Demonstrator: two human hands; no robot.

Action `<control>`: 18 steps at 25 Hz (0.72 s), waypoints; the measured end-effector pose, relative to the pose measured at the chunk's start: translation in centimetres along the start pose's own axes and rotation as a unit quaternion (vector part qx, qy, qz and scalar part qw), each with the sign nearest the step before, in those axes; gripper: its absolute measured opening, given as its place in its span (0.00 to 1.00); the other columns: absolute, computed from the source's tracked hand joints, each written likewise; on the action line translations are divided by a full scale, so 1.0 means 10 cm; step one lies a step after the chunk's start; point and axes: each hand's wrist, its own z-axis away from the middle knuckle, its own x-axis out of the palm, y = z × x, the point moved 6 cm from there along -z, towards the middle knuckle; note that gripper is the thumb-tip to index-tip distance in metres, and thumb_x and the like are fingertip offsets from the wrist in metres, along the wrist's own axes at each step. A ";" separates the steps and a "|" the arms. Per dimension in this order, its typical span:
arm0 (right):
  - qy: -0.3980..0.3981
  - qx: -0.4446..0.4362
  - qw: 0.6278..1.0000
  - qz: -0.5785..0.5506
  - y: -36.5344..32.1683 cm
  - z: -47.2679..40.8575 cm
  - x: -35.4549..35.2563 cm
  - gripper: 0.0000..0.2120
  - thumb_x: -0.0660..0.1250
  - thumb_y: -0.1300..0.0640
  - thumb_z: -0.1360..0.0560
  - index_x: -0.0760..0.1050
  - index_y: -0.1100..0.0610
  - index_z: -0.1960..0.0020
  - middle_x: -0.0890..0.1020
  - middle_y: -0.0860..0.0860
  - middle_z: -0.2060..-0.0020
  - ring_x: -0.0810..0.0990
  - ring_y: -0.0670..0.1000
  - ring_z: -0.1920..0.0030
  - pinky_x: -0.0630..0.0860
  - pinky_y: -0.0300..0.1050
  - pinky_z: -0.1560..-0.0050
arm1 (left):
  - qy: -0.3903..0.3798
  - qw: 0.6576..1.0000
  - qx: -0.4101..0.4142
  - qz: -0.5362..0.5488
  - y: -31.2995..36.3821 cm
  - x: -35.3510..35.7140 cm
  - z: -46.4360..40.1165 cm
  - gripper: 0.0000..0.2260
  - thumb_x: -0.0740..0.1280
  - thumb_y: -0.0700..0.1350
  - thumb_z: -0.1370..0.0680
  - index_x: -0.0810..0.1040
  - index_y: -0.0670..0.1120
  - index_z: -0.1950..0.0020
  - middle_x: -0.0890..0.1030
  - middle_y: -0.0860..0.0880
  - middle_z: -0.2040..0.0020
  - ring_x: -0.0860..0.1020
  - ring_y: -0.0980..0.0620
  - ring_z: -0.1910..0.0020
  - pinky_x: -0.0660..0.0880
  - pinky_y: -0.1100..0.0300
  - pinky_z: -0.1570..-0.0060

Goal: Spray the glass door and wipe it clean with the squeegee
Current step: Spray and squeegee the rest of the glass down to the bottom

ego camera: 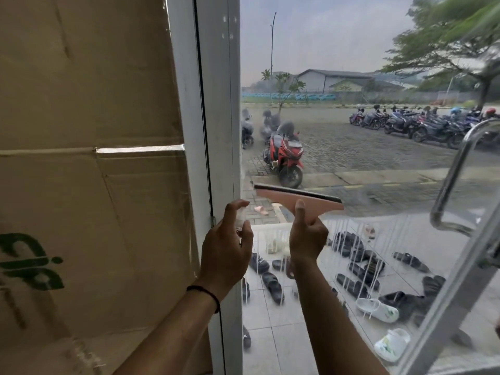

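Observation:
The glass door fills the right half of the view, with white foam streaks running down its lower part. My right hand grips the handle of a pink squeegee, whose black blade lies nearly level against the glass near the door's left edge. My left hand is closed around a small clear spray bottle, forefinger curled over its top, just left of the squeegee and in front of the white door frame.
A curved metal door handle stands at the right. Flattened cardboard covers the panel on the left. Through the glass lie several sandals on tiles, and parked scooters further out.

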 end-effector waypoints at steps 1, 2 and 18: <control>-0.027 0.044 0.997 -0.050 -0.09 -0.01 0.10 0.24 0.68 0.37 0.26 0.79 0.60 0.57 0.83 0.54 0.64 0.79 0.50 0.66 0.75 0.46 0.66 | 0.007 1.000 0.001 0.001 0.02 -0.01 -0.06 0.15 0.63 0.42 0.17 0.71 0.50 0.31 0.66 0.58 0.73 0.68 0.61 0.75 0.60 0.74 0.73; -0.052 0.105 0.988 -0.102 -0.15 0.00 0.19 0.23 0.70 0.37 0.27 0.78 0.59 0.57 0.80 0.52 0.68 0.77 0.48 0.71 0.74 0.45 0.71 | 0.011 1.000 0.002 0.000 0.04 -0.03 -0.12 0.15 0.63 0.43 0.17 0.71 0.50 0.31 0.67 0.57 0.73 0.69 0.61 0.76 0.60 0.73 0.72; -0.006 0.020 0.999 -0.024 -0.17 0.19 0.62 0.30 0.70 0.31 0.31 0.79 0.60 0.51 0.85 0.53 0.53 0.82 0.51 0.58 0.73 0.36 0.61 | 0.022 1.000 0.000 -0.003 -0.30 -0.14 -0.23 0.15 0.62 0.46 0.17 0.70 0.51 0.30 0.70 0.57 0.68 0.72 0.58 0.74 0.64 0.71 0.71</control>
